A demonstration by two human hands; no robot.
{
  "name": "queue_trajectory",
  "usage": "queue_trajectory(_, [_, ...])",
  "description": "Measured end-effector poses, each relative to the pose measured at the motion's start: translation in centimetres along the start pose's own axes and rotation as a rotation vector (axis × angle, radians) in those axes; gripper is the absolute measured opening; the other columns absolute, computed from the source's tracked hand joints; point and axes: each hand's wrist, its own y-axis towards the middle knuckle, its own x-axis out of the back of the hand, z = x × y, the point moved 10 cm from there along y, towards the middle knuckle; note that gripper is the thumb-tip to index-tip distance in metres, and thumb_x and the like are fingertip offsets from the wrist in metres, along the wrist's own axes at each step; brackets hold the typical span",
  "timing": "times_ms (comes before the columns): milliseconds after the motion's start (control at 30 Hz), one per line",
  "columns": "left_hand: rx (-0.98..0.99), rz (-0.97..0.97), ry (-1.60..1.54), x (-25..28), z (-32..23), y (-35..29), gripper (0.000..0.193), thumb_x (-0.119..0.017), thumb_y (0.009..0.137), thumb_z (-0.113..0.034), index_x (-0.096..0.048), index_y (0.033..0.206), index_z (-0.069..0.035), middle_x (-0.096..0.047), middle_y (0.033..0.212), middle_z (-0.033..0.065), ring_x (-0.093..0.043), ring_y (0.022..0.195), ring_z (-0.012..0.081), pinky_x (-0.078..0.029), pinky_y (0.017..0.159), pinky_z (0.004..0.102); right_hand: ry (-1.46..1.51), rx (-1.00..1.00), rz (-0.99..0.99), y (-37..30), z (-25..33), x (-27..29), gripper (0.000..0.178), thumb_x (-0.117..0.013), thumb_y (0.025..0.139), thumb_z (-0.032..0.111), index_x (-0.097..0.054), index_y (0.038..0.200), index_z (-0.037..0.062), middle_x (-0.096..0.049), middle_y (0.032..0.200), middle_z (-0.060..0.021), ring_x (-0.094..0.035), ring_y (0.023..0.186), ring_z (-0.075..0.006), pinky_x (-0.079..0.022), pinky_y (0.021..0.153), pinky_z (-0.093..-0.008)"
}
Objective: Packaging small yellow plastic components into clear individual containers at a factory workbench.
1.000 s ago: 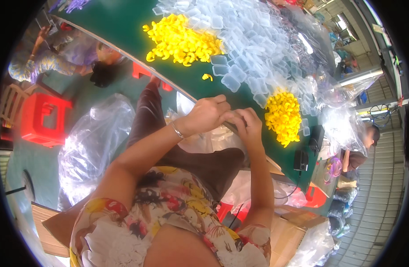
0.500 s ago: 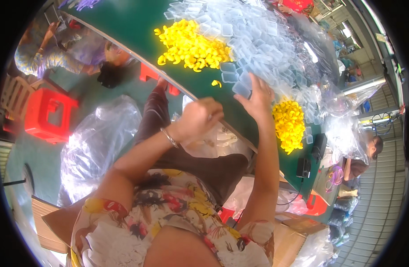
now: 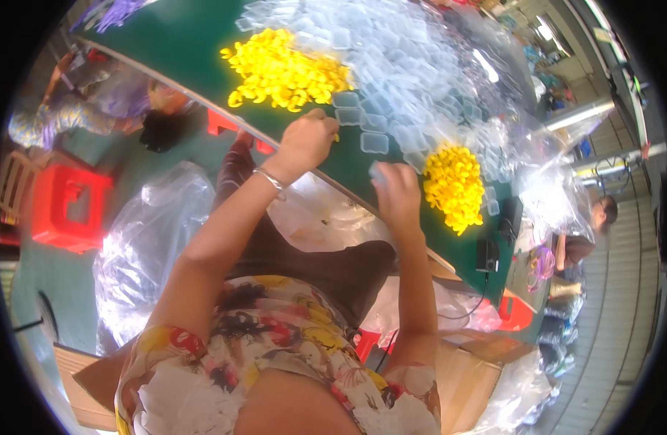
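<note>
My left hand is at the table's near edge, its fingers closed over a small curved yellow piece that shows at the fingertips. To its right, my right hand pinches a small clear plastic box held just above the edge. Part of that box is hidden by the fingers. Beyond my left hand lies a large heap of yellow pieces. A smaller yellow heap sits to the right of my right hand. Between them, a single clear box lies near a big spread of similar boxes.
The green table runs diagonally, with purple strips at its far left. A black adapter with a cord is on its right end. On the floor at left are a red stool and a clear plastic bag. Other people sit nearby.
My left hand has moved up onto the table, over the lone yellow piece. My right hand has drawn back from the boxes toward me with one box. The view has shifted slightly.
</note>
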Motion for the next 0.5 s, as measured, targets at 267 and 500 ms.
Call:
queue_trajectory(267, [-0.003,0.054,0.023,0.3,-2.0,-1.2,0.011,-0.064,0.081,-0.01,-0.071,0.089,-0.007,-0.064,0.088,0.0138,-0.065,0.085,0.033,-0.053,0.075,0.0416,-0.127,-0.002,-0.061,-0.4,0.3,2.3,0.026,-0.077,0.076,0.017,-0.066,0.099,0.0107,-0.062,0.094,-0.0103,-0.059,0.086,-0.0305,-0.043,0.078,-0.0421])
queue_trajectory(500, [0.08,0.008,-0.42,-0.1,-2.8,-2.5,0.016,-0.069,0.077,-0.004,-0.069,0.093,-0.003,-0.065,0.086,0.0142,-0.066,0.074,0.0297,-0.054,0.068,0.0376,-0.568,-0.423,0.028,-5.5,-7.7,6.0,0.015,-0.075,0.078,0.023,-0.067,0.085,0.0129,-0.064,0.075,-0.0063,-0.063,0.076,-0.0282,-0.043,0.071,-0.0454])
